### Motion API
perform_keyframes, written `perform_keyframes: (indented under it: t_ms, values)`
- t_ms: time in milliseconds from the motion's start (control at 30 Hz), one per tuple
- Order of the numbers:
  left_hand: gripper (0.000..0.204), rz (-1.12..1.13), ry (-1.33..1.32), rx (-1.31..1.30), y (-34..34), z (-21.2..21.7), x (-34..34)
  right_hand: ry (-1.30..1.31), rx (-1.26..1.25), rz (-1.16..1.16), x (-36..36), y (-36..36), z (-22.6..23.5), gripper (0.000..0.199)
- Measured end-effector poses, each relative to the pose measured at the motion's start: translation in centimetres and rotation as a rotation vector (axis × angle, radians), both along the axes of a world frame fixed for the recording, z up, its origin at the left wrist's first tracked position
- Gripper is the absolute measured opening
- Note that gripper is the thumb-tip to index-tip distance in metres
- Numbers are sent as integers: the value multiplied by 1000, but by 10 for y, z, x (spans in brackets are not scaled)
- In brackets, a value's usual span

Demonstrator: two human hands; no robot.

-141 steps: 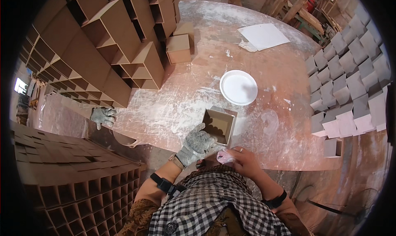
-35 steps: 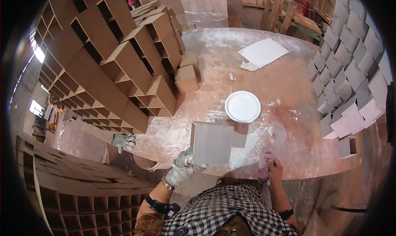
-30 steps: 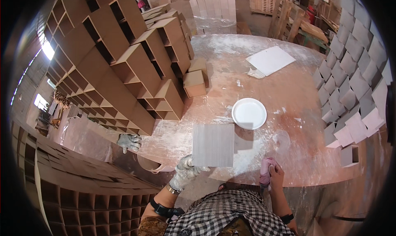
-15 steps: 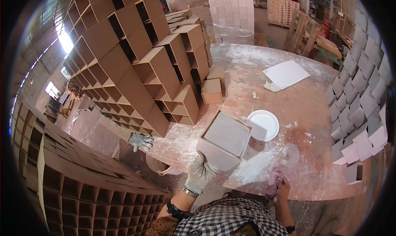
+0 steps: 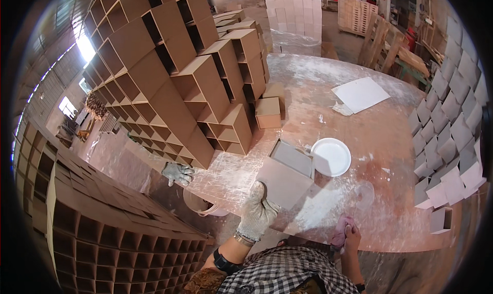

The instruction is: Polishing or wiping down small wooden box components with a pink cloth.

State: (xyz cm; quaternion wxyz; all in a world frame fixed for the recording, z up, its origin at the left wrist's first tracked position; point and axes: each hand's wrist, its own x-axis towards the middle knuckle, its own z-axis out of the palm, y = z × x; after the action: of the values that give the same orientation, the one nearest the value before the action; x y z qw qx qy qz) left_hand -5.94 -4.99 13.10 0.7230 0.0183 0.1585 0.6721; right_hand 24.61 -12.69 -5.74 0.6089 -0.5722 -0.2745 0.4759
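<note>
My left hand [image 5: 258, 212], in a pale knitted glove, grips the near edge of a grey-pink box [image 5: 287, 183] with its thumb on the near face. That box is tilted over the table, its smooth near wall facing me and its grey recessed face turned toward the far side. My right hand [image 5: 352, 236] is bare and closed around a crumpled pink cloth [image 5: 340, 231] at the table's front edge. Just right of the box lies a round white plastic dish or lid [image 5: 331, 157].
Brown open boxes [image 5: 197, 86] are stacked high at the left, and grey-pink boxes [image 5: 444, 134] at the right. A white sheet [image 5: 362, 94] lies farther back on the powder-dusted table [image 5: 390, 140]. A grey glove [image 5: 177, 174] rests at its left edge, above a bucket [image 5: 197, 200].
My left hand has tipped the box, so its near wall shows more and its recessed face less. The right hand with the cloth stays about where it was.
</note>
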Motion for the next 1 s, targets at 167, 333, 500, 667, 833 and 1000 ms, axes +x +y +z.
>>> perform_keyframes:
  t_ms: [167, 333, 500, 667, 833, 1000]
  values:
    - [23, -3, 54, -53, -2, -3, -5, 38, 65, -8, -25, 10, 40, 32]
    - [20, 1, 452, -35, -2, 7, 19, -118, 234, 104, -57, 39, 143, 34]
    - [24, -71, 639, 25, -10, 3, 32, -416, 528, 178, -91, 84, 195, 38]
    - [26, -77, 761, 88, -20, 11, 45, -572, 662, 158, -134, 119, 218, 39]
    - [22, -63, 1296, 129, -22, 11, 41, -668, 749, 214, -158, 113, 218, 41]
    - [22, 535, 1814, 777, -10, -13, 28, -669, 994, 666, -191, 73, 243, 45]
